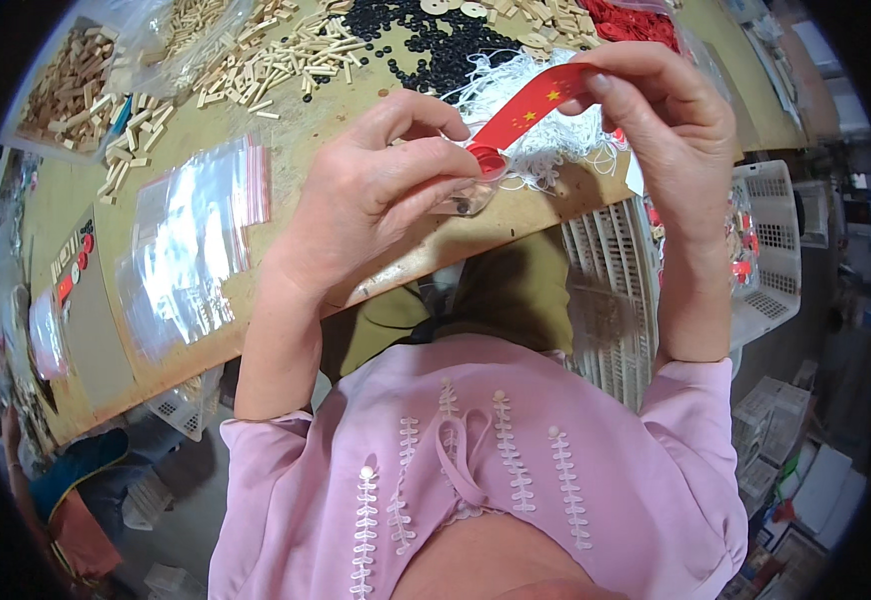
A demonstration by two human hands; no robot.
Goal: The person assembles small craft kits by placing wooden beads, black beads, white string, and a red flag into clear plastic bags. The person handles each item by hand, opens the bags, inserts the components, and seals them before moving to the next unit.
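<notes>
- Centrally in the head view, we see the left hand (381, 185) narrowed, its thumb and fingers gripping a small clear plastic bag (466, 200) at the front edge of the table (296, 150).
- We find the right hand (671, 115) pinching the upper end of a red strip with yellow stars (530, 112); the strip slants down to the bag's mouth, where a red disc (489, 158) shows.
- Behind the hands, we note tangled white string (546, 150), black rings (421, 45) and, farther left, wooden sticks (296, 60).
- Leftward, we observe overlapping clear zip bags (191, 235).
- Rightward, we observe a white plastic basket (778, 205) holding red pieces (742, 269).
</notes>
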